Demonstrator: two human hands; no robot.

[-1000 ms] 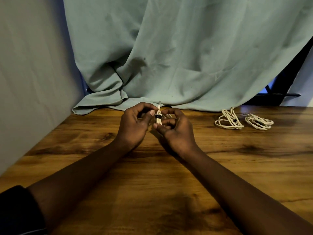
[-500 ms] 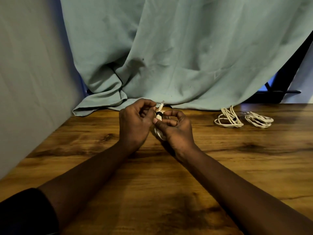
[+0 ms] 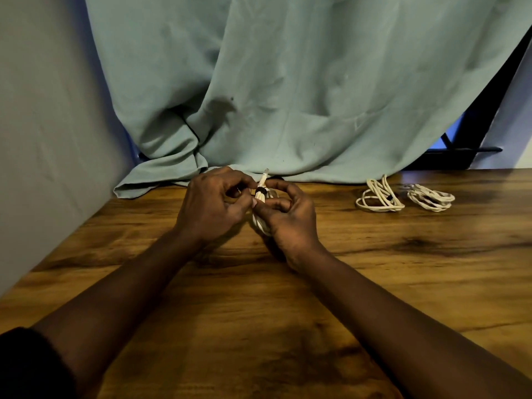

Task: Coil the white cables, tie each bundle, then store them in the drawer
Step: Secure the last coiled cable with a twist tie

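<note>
Head view: the person's left hand [image 3: 213, 205] and right hand [image 3: 290, 223] meet just above the wooden table [image 3: 259, 326], near the middle of its far edge. Both sets of fingers are curled and pinch a coiled white cable [image 3: 258, 224] held upright between them. A black tie [image 3: 260, 191] circles the bundle near its top, and one cable end [image 3: 265, 174] sticks up above it. How the tie fastens is too small to tell.

The step in hand looks like cinching this tie. It would go best if the right hand held the loops flat and together while the left fingertips drew the tie snug and closed it, so no loop slips free.

Toward the far right corner lie two more coiled cables, well apart from the hands. The nearer coil [image 3: 380, 198] has a dark band at its side, and the farther coil [image 3: 431, 197] lies just beside it.

A teal curtain [image 3: 288, 96] hangs along the far edge. No drawer is visible.
</note>
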